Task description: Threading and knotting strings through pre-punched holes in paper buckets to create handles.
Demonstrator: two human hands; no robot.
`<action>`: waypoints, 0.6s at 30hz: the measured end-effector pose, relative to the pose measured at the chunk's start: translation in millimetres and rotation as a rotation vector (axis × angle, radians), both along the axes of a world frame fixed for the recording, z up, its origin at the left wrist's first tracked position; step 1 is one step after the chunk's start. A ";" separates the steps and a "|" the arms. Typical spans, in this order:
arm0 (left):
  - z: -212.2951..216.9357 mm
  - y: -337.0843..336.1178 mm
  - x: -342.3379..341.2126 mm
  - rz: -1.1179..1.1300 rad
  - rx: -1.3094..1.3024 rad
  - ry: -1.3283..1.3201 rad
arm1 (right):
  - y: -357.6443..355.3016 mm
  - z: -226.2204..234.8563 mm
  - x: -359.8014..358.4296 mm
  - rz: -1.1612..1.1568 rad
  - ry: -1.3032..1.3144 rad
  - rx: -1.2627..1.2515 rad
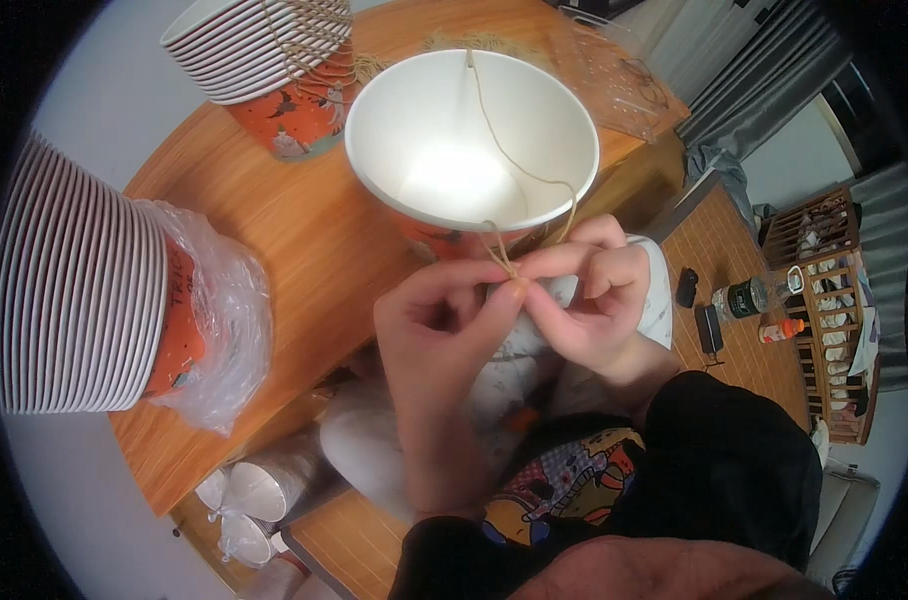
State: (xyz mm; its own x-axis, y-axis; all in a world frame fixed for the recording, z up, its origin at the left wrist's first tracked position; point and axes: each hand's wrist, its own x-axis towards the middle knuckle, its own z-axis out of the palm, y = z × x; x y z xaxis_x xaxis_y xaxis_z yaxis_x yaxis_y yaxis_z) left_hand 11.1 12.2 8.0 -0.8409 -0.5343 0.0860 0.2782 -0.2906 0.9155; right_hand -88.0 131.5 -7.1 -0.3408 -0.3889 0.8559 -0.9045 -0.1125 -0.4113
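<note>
A large white-lined paper bucket [444,150] with an orange printed outside stands at the table's near edge, its mouth tilted toward me. A thin tan cord [504,150] runs from a hole in the far rim, across the inside and over the near rim. My left hand [444,310] and my right hand [594,290] meet just below that near rim. Both are closed, thumbs and forefingers pinching the cord where its strands come together. A small loop of cord rises above the fingertips. Whether a knot lies between them is hidden.
Nested buckets [274,60] draped with cords stand at the far left. Another long stack [84,290] lies in a clear plastic bag [224,320] on the wooden table [314,250]. A clear plastic sheet [614,80] rests at the right end. Bottles [744,298] stand farther right.
</note>
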 end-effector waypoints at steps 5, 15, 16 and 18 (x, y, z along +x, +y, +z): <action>-2.3 -1.7 -1.6 -0.011 0.045 -0.008 | 1.8 0.4 -0.3 0.008 0.014 0.003; -26.7 -10.3 -10.5 -0.233 0.429 0.116 | 3.5 4.0 -7.3 0.075 0.104 0.014; -27.2 -9.5 -11.6 -0.249 0.525 0.160 | 3.4 3.7 -8.8 0.076 0.103 0.014; -21.8 -2.3 -16.1 -0.191 0.537 0.112 | 3.7 2.5 -12.2 0.124 0.173 0.005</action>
State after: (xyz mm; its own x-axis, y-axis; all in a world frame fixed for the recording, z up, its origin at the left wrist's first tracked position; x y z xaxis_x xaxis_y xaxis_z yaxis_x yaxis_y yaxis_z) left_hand -4.9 9.9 -13.8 -0.9281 -0.3673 -0.0612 0.2620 -0.7610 0.5935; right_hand -100.1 135.2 -4.6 -0.1387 -0.4230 0.8954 -0.9411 -0.2253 -0.2522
